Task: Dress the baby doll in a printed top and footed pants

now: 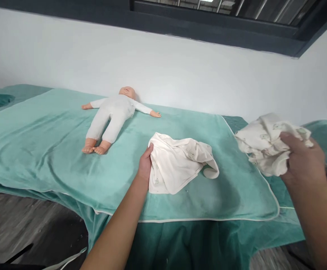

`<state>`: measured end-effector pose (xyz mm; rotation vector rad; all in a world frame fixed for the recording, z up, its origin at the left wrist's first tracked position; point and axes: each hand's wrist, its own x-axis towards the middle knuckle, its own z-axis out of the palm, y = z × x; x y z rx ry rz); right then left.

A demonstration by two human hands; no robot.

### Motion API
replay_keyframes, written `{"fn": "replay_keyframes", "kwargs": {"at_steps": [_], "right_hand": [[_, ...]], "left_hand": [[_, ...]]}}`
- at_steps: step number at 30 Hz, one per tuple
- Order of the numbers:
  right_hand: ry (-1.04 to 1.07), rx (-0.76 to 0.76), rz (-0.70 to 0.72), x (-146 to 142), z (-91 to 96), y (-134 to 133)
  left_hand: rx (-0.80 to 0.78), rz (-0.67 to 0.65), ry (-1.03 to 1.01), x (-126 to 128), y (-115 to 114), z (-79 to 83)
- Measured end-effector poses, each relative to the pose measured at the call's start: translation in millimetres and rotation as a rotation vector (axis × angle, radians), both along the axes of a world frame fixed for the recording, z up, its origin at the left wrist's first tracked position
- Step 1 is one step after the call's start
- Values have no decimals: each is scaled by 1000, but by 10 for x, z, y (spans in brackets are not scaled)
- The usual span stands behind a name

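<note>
My left hand grips the left edge of a white baby garment with small printed figures, just over the green bed cover. Its exact kind does not show, as the cloth is folded. In my right hand, raised at the right, is a second white printed baby garment, bunched up. Its shape is lost in the folds. On the cover to the left lies a baby doll on its back, arms spread, with a white cloth body and bare feet toward me.
A light green cover with white piping lies over a darker green cloth that hangs down in front. Behind the bed rises a white wall below a dark window frame with bars. Grey floor shows at the lower left.
</note>
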<state>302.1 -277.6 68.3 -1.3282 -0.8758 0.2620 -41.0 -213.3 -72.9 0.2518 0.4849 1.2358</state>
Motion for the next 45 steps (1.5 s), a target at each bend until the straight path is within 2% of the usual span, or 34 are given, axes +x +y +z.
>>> {"fn": "replay_keyframes", "kwargs": {"at_steps": [2, 3, 5, 8, 9, 11, 15, 18, 21, 23, 26, 29, 31, 33, 35, 37, 40, 42, 45], "right_hand": [[-61, -139, -228, 103, -260, -142], [-167, -220, -293, 144, -429, -204], [-419, -457, -197, 211, -798, -302], [-611, -492, -192, 292, -1236, -376], [-635, -487, -189, 312, -1312, -387], [-639, -496, -161, 341, -1347, -403], [-583, -544, -74, 357, -1099, -452], [-608, -550, -116, 299, -852, -461], [-689, -496, -152, 77, -679, -396], [-752, -428, -97, -196, -603, -323], [-759, -293, 138, -731, -486, -201], [-676, -239, 461, -1237, -324, -63], [-598, -206, 674, -1476, -211, 50], [-519, -247, 929, -1624, -114, 169], [-451, -347, 1125, -1698, -31, 272], [-405, -427, 1204, -1731, 55, 336], [-397, -416, 1274, -1781, 185, 344], [-488, -415, 1318, -1843, 233, 304], [-667, -469, 1249, -1960, 205, 232]], "left_hand": [[38, -9, 52, 12, -34, 11], [50, -7, 73, 17, -54, 22], [65, 0, 109, 25, -94, 55], [97, 13, 150, 32, -142, 97], [106, 19, 162, 33, -152, 102], [115, 34, 184, 32, -154, 96], [116, -1, 232, -1, -71, 73], [112, -41, 325, -68, 56, 141], [197, -29, 424, -162, 167, 343], [312, -69, 450, -224, 185, 546], [453, -146, 443, -289, 102, 899], [525, -198, 411, -328, -58, 1213], [563, -224, 408, -364, -148, 1364], [585, -232, 439, -428, -189, 1467], [576, -233, 514, -521, -174, 1543], [550, -232, 620, -631, -125, 1613], [584, -234, 747, -769, -65, 1727], [622, -265, 765, -813, -66, 1802], [586, -334, 737, -817, -129, 1901]]}}
